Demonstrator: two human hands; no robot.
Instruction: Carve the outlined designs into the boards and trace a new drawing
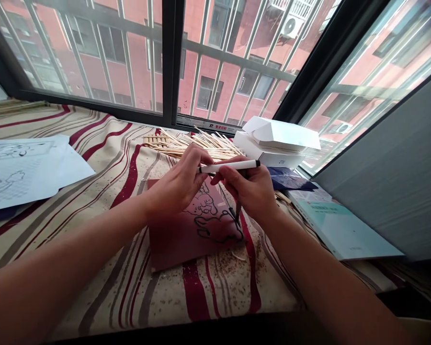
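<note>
A white marker [233,166] with black ends lies across both my hands, above a reddish-brown board [168,239]. My left hand [185,177] has its fingers closed at the marker's left end. Around its body, my right hand [253,187] is closed, with the black right end sticking out past the fingers. Black cartoon-animal outlines [215,225] are drawn on the board, partly covered by my hands. A dark slender thing [237,211] shows below my right palm; I cannot make out what it is or whether it is held.
Thin wooden sticks [197,143] are piled by the window. A white box [276,141] stands behind my right hand, and a pale green book [341,225] lies at the right. Drawing sheets [32,167] rest at the left. Brown crumbs [244,273] dot the striped cloth [104,287].
</note>
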